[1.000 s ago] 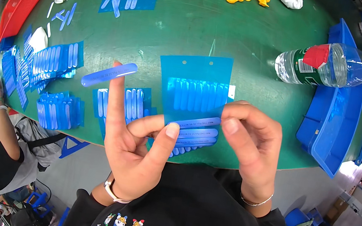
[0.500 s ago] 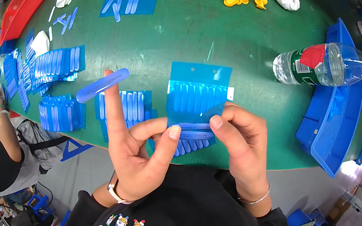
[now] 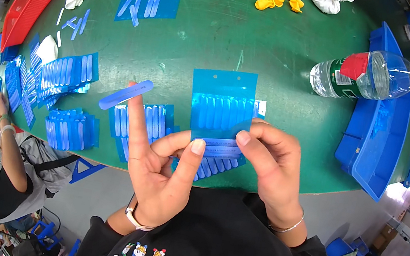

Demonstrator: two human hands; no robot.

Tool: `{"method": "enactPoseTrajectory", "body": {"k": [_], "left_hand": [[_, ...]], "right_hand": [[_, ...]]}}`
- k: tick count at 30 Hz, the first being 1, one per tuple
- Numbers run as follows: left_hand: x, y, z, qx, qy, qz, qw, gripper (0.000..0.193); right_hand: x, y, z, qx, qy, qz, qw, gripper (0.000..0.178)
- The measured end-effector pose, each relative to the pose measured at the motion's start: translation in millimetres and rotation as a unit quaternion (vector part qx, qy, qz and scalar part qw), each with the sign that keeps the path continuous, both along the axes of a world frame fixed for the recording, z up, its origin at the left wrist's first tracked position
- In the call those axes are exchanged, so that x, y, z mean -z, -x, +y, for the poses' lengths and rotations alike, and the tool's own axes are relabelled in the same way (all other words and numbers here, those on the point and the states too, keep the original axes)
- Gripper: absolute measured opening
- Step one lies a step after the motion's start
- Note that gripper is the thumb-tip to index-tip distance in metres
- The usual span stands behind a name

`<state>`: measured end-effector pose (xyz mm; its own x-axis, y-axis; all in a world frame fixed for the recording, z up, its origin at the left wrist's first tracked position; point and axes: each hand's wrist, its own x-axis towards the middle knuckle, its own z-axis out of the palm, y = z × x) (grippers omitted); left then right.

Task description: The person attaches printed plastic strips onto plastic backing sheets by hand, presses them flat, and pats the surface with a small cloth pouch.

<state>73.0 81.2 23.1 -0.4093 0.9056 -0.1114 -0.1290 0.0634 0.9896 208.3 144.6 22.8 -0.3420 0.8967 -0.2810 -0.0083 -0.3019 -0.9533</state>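
Observation:
A clear blue film sheet point(image 3: 225, 84), bearing a row of several blue rounded strips, is raised above the green table's near edge between my hands. My left hand point(image 3: 159, 180) pinches its lower left part between thumb and a bent finger. On the tip of my stretched index finger clings a loose blue strip point(image 3: 123, 95). My right hand point(image 3: 276, 166) grips the sheet's lower right corner with thumb and fingers. Between the two thumbs lies a lengthwise blue strip point(image 3: 221, 144) with small print. More strip-covered sheets point(image 3: 155, 120) rest under and left of my left hand.
Stacked strip sheets point(image 3: 68, 128) lie at left, near a red tray point(image 3: 31, 4). A sheet with loose strips point(image 3: 168, 7) is farther back. Yellow rubber pieces point(image 3: 265, 3) are at the far side. A water bottle point(image 3: 371, 76) lies against blue bins point(image 3: 375, 139) at right. A co-worker's arm point(image 3: 11, 151) shows at left.
My left index finger has swung slightly right, carrying its strip, which now sits flatter. The held sheet has shifted a little left. Both hands keep their pinch.

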Motion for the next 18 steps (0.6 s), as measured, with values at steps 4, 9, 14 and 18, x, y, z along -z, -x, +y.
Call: {"method": "enactPoseTrajectory", "body": {"k": [4, 9, 14, 18], "left_hand": [[-2, 0, 0, -0.013, 0.007, -0.003, 1.0, 0.084], [1, 0, 0, -0.014, 0.001, -0.037, 0.999, 0.082], [-4, 0, 5, -0.011, -0.002, -0.031, 0.999, 0.082], [-3, 5, 11, -0.014, 0.008, -0.002, 1.0, 0.083]], "right_hand": [[0, -4, 1, -0.009, -0.045, -0.004, 0.999, 0.009], [1, -3, -1, -0.001, -0.062, -0.015, 0.998, 0.008], [1, -1, -3, 0.013, -0.09, -0.041, 0.995, 0.007], [6, -2, 0, -0.029, -0.153, -0.05, 0.987, 0.007]]}}
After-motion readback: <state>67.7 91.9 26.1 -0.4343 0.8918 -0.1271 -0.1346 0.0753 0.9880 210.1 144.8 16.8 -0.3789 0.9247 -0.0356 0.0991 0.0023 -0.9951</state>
